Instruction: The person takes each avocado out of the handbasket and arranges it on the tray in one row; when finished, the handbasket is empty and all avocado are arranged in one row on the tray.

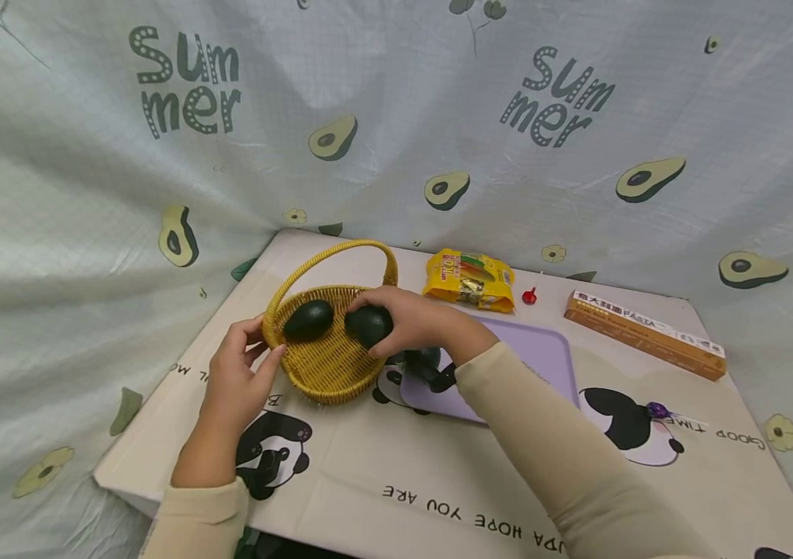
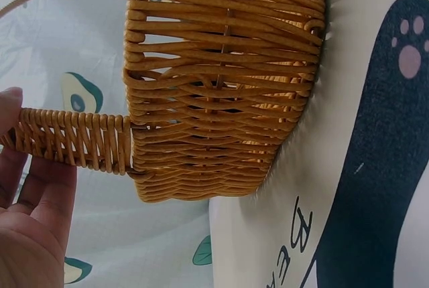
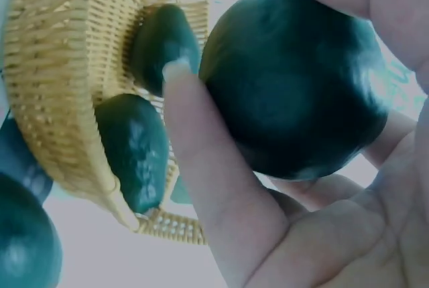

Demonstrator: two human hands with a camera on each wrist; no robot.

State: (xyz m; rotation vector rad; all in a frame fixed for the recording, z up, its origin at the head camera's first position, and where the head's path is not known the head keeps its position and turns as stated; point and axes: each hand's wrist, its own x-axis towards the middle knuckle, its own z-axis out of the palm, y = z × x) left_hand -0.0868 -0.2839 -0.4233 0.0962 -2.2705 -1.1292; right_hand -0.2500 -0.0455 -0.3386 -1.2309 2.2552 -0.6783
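Note:
My left hand [image 1: 239, 380] grips the base of the handle on a yellow wicker basket [image 1: 330, 380]; in the left wrist view, thumb and fingers [image 2: 47, 194] hold the wrapped handle [image 2: 80, 142]. My right hand [image 1: 413, 318] holds a dark green avocado [image 1: 370, 324] over the basket's right side. The right wrist view shows this avocado [image 3: 295, 80] large between thumb and fingers. Inside the basket one avocado [image 1: 309, 320] lies at the left; the right wrist view shows two there, one [image 3: 164, 50] beside another [image 3: 134, 151].
A lilac tray [image 1: 550, 357] lies right of the basket, with a dark green rounded thing [image 1: 423, 359] at its left, partly behind my right wrist. Farther back are a yellow packet [image 1: 469, 279], a small red item [image 1: 529, 296] and a long pasta box [image 1: 644, 334]. A purple lollipop [image 1: 658, 411] lies at the right.

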